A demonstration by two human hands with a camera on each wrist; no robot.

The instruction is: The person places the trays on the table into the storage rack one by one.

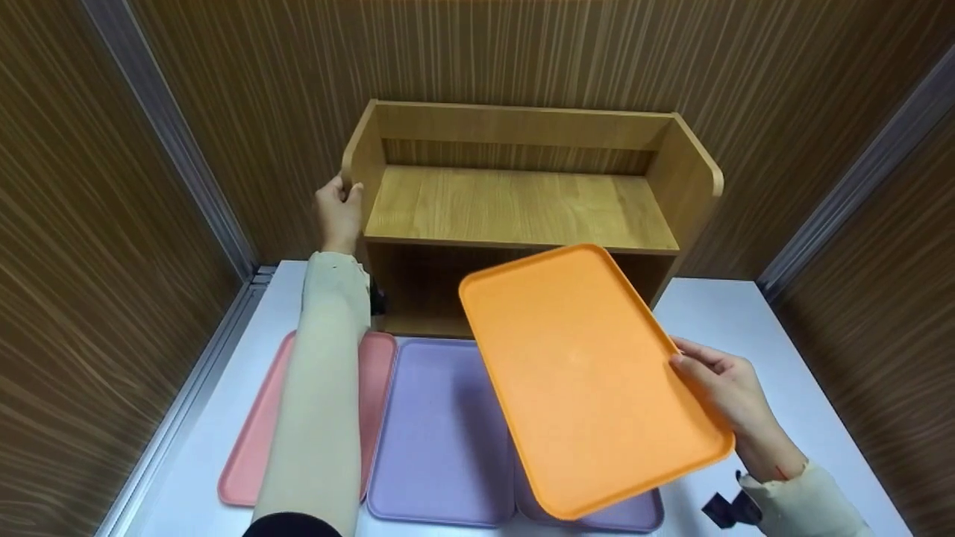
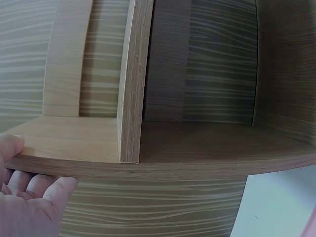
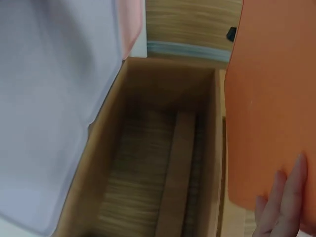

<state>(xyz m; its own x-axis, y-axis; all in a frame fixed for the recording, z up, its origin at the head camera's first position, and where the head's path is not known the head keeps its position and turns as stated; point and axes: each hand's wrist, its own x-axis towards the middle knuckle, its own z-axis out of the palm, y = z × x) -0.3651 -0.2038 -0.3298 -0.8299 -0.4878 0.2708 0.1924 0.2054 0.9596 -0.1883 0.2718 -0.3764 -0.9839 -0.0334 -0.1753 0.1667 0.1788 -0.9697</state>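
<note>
An orange tray (image 1: 582, 380) is held tilted in the air by my right hand (image 1: 724, 388), thumb on its upper face near the right edge. In the right wrist view several fingers (image 3: 291, 197) spread against the tray's underside. My left hand (image 1: 340, 212) grips the front edge of the left side panel of a wooden shelf (image 1: 522, 205). The left wrist view shows that hand (image 2: 34, 202) with fingers and thumb around the panel's edge (image 2: 187, 169). The orange tray covers part of the shelf's lower opening.
On the white table (image 1: 701, 313) lie a pink tray (image 1: 377, 395) at left, partly behind my left sleeve, and a purple tray (image 1: 440, 432) in the middle. Another purple tray (image 1: 634, 514) is mostly hidden under the orange one. Wood-patterned walls (image 1: 522, 52) enclose the table.
</note>
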